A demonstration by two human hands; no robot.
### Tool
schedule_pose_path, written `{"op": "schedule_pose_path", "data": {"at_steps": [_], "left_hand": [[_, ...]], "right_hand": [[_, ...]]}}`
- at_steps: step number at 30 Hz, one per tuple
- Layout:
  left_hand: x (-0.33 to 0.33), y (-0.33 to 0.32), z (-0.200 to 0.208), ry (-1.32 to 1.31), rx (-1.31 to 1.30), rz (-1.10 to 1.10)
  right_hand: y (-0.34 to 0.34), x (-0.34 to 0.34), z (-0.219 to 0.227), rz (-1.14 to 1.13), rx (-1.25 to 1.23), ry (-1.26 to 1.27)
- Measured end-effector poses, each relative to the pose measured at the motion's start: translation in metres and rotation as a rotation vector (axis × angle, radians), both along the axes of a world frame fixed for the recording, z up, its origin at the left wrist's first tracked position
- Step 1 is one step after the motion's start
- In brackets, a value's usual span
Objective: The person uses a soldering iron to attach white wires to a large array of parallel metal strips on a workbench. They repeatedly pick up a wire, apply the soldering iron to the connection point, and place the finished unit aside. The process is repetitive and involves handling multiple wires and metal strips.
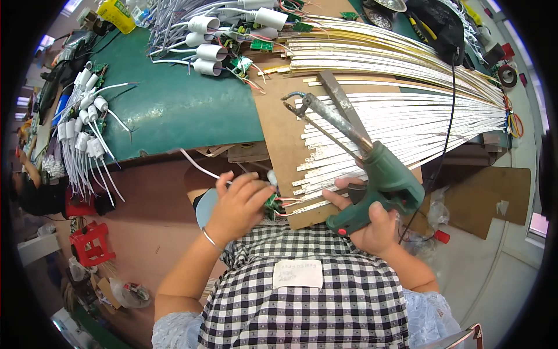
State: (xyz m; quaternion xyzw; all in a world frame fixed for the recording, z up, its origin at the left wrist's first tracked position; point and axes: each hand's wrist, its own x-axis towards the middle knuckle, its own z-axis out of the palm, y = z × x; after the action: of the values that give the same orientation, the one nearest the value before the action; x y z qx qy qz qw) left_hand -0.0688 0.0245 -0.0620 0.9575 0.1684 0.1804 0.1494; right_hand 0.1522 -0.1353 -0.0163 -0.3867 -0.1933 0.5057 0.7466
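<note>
My right hand (pixel 375 230) is wrapped round the handle of a green soldering gun (pixel 388 177). The gun's metal tip points up and to the left, over the white LED strips (pixel 360 125). My left hand (pixel 239 203) is closed, its fingers on a small green circuit board (pixel 271 202) at the near left edge of a brown board (pixel 273 128). Thin red and white wires (pixel 286 200) run from the circuit board to the ends of the nearest strips. A white cable (pixel 200 165) sticks out to the left, above my left fingers.
White plastic caps (pixel 210 52) with cables and circuit boards lie piled at the back of the green table (pixel 174 110). Another bundle (pixel 87 134) hangs over its left edge. A black cord (pixel 452 110) crosses the strips on the right. A red stool (pixel 90 243) stands on the floor.
</note>
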Motion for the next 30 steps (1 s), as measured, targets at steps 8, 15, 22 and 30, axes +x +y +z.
{"op": "schedule_pose_path", "data": {"at_steps": [8, 15, 22, 30], "left_hand": [[-0.008, 0.004, 0.019, -0.229, -0.189, 0.073], [0.033, 0.008, 0.041, 0.041, -0.221, 0.374], [0.054, -0.001, 0.027, -0.230, -0.852, 0.387], [0.054, -0.001, 0.021, -0.374, -1.133, 0.305]], "right_hand": [[-0.040, 0.050, 0.016, -0.366, 0.012, -0.223], [-0.076, 0.068, -0.025, -0.570, -0.046, -0.386], [-0.059, 0.085, -0.032, -0.574, -0.036, -0.450], [-0.059, 0.083, -0.053, -0.665, -0.059, -0.593]]}}
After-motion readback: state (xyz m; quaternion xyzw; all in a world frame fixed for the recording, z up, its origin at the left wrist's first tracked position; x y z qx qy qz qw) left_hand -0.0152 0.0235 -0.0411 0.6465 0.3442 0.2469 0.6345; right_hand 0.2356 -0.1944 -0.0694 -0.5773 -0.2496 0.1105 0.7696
